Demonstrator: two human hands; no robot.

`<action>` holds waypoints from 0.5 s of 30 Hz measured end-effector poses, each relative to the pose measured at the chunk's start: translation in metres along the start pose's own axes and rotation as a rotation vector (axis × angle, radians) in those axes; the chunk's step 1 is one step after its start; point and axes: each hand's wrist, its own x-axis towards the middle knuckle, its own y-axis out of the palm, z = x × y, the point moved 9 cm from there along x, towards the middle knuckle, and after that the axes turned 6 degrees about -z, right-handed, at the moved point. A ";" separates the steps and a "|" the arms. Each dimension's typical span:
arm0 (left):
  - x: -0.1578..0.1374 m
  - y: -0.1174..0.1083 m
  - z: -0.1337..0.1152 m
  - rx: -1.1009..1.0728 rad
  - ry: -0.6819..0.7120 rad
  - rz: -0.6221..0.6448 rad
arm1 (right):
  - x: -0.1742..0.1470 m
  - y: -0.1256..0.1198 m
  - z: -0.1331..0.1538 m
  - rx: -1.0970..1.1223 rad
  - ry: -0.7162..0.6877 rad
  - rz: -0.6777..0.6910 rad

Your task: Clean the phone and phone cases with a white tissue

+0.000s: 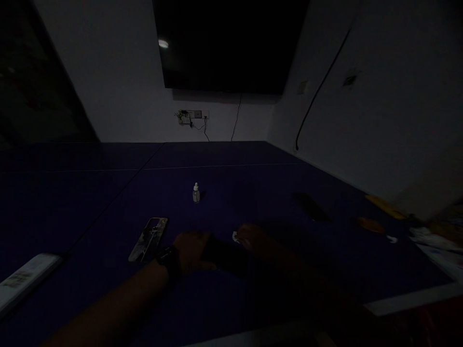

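Observation:
My left hand (193, 251), with a dark watch (168, 259) on the wrist, grips the left end of a black phone (226, 257). Its thumb lies along the near edge and its fingers along the far one. Just past the phone's right end, my right hand (249, 235) pinches a small white cloth or tissue (235, 236). Dim light hides most of the right-hand fingers. Beyond both hands a small dropper bottle (196, 194) with a white cap stands upright. A patterned phone case (149, 239) lies left of my left hand.
A white box (27, 279) rests at the left on the dark blue table (108, 279). To the right lie a dark flat object (311, 206), an orange item (371, 225) and a small white scrap (391, 238). A large screen (231, 43) hangs on the far wall.

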 end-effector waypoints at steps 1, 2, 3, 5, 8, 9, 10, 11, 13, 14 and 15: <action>-0.002 -0.001 0.000 -0.001 -0.027 -0.002 | 0.002 -0.004 -0.003 0.011 0.004 -0.026; -0.004 -0.002 0.000 -0.004 -0.061 -0.007 | 0.005 -0.009 -0.006 0.023 0.007 -0.050; -0.006 -0.002 0.002 -0.007 -0.098 -0.016 | 0.006 -0.015 -0.008 0.036 0.006 -0.070; -0.011 -0.002 0.005 -0.008 -0.162 -0.047 | 0.009 -0.025 -0.012 0.076 0.007 -0.095; -0.018 -0.003 0.008 0.002 -0.159 -0.116 | 0.009 -0.033 -0.017 0.179 0.040 -0.102; -0.019 -0.004 0.008 -0.009 -0.126 -0.138 | 0.008 -0.032 -0.018 0.217 0.053 -0.092; -0.021 -0.004 0.009 -0.032 -0.084 -0.159 | 0.007 -0.029 -0.018 0.250 0.059 -0.079; -0.023 -0.004 0.010 -0.063 -0.041 -0.177 | 0.004 -0.025 -0.017 0.275 0.056 -0.065; -0.027 -0.003 0.015 -0.138 0.023 -0.209 | -0.001 -0.015 -0.014 0.311 0.038 -0.043; -0.029 -0.002 0.017 -0.169 0.047 -0.214 | -0.003 -0.011 -0.012 0.317 0.026 -0.038; -0.029 -0.001 0.020 -0.191 0.064 -0.218 | -0.004 -0.006 -0.011 0.313 0.018 -0.032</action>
